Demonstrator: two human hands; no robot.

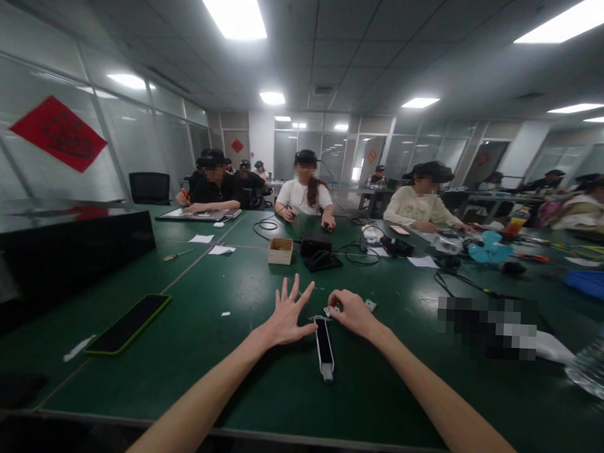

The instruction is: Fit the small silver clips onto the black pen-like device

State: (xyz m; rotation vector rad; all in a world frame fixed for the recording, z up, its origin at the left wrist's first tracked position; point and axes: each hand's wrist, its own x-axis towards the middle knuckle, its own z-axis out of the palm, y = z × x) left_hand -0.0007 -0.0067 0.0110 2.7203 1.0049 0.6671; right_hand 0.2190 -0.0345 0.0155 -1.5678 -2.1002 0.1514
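Observation:
My left hand (286,319) is open with its fingers spread, low over the green table. Its thumb tip is at the left edge of a slim, long object (325,348) with a black middle, a pale rim and a grey end towards me. My right hand (352,313) is curled into a pinch just right of that object's far end. Small pale bits (327,312) show at its fingertips; whether they are held or lie on the table I cannot tell. Behind the right hand lies a small whitish piece (371,305).
A phone in a green case (127,326) lies to the left, with a screwdriver (177,254) farther back. Ahead stand a small box (280,251) and black devices (317,246) with cables. A blue fan (490,248) and a clear bottle (596,366) are right. Several people sit opposite.

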